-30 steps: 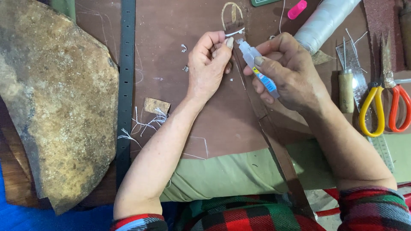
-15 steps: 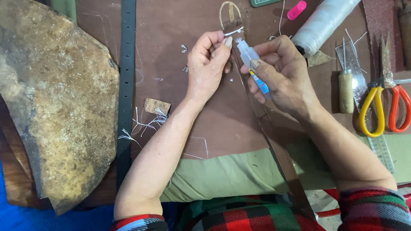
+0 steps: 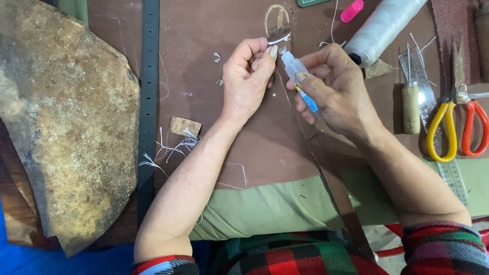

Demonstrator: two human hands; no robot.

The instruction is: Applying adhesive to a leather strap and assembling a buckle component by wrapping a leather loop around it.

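Brown leather strap (image 3: 326, 168), long, narrow and smooth, running from the near edge up toward the far middle of the bench (image 3: 204, 30), ending in a small loop with a pale buckle (image 3: 277, 23). Small clear plastic bottle (image 3: 298, 76) with a blue label and a pointed nozzle, soft and squeezable in look. Bench surface matte brown, like leather or board, dotted with white thread scraps (image 3: 170, 147) and one small brown offcut (image 3: 184, 126).

On the left, a big rough stone slab (image 3: 61, 127), rust-brown and speckled, irregular in outline. Just beside it, a dark belt strip (image 3: 148, 102) with a row of holes, lying straight from far to near. On the far right, a white thread cone (image 3: 382, 25), a pink clip (image 3: 352, 10), a wooden-handled awl (image 3: 410, 104), and scissors (image 3: 456, 122) with yellow and orange handles. At the near right, part of a clear ruler (image 3: 453, 178). Near the body, a pale green cloth (image 3: 275, 209). Nothing between the hands and the strap end.

Left hand (image 3: 249, 76) curled narrow, thumb and forefinger pinching the strap just below the loop. Right hand (image 3: 333, 86) wrapped around the bottle, thumb pressed on its side, nozzle tip touching or almost touching the strap beside the left thumb.
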